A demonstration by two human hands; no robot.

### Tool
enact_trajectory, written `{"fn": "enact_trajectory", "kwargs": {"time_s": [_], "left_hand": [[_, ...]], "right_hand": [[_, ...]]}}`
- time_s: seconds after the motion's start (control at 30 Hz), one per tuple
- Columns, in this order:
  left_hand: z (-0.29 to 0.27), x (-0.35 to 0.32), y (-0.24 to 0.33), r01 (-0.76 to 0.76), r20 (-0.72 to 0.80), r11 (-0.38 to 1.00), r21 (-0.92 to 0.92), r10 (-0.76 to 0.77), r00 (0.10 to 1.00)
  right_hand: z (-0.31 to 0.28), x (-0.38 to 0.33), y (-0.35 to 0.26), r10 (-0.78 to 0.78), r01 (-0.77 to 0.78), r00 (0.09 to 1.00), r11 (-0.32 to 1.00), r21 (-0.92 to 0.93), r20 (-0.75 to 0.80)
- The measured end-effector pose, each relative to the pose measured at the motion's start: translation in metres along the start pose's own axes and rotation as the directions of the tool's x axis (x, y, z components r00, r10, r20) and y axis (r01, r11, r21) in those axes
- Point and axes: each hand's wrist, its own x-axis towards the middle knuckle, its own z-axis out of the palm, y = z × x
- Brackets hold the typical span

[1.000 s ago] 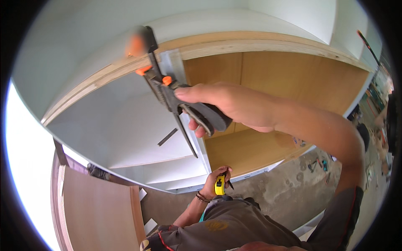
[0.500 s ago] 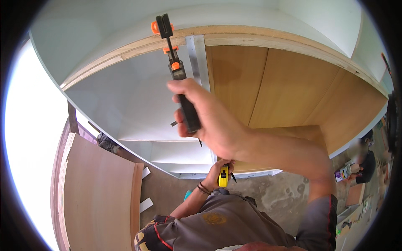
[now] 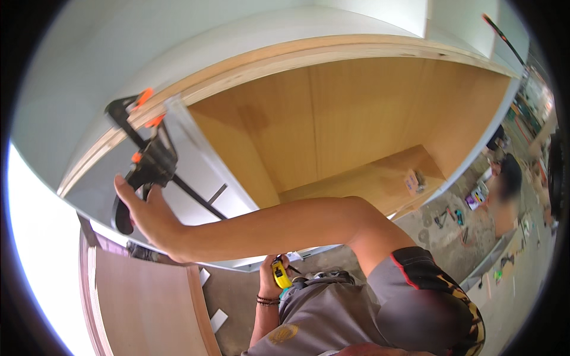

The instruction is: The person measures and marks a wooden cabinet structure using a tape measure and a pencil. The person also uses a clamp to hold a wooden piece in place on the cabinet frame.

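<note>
My right hand (image 3: 157, 222) is closed around the handle of a black bar clamp (image 3: 155, 163) with orange pads. The clamp's jaws sit at the wooden front edge (image 3: 237, 65) of the cabinet, near the top of a pale upright divider (image 3: 205, 151); the image is blurred there, and I cannot tell whether the pads press on the wood. The clamp's bar slants down across the white compartment. Low in front of my body, my left hand (image 3: 270, 279) holds a yellow tape measure (image 3: 279, 273). A thin dark pointed thing sticks out beside it.
Right of the divider is a wood-lined compartment (image 3: 356, 124) with a small box (image 3: 414, 181) inside. A large wooden panel (image 3: 142, 302) stands at lower left. Another clamp (image 3: 503, 38) is at upper right. Tools (image 3: 454, 221) lie on the floor, near another person (image 3: 507, 184).
My right hand and the clamp have swung left and down, and the clamp now tilts at the cabinet edge. My view has turned. The tape measure stays in my left hand.
</note>
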Motion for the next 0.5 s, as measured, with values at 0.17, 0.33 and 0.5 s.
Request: {"fn": "enact_trajectory", "kwargs": {"time_s": [0.17, 0.33, 0.5], "left_hand": [[0.011, 0.006, -0.009, -0.065, 0.084, 0.996, 0.053, 0.060, 0.995], [0.035, -0.005, -0.007, -0.250, 0.014, 0.934, 0.254, 0.255, 0.967], [0.085, 0.009, -0.004, -0.316, 0.144, 0.889, 0.332, 0.284, 0.948]], "right_hand": [[-0.049, -0.039, -0.024, 0.108, -0.082, 0.992, 0.947, -0.310, 0.066], [-0.164, -0.141, -0.001, -0.133, 0.350, 0.925, 0.661, -0.664, 0.355], [-0.245, -0.224, 0.113, -0.436, 0.038, 0.882, 0.445, -0.895, -0.179]]}}
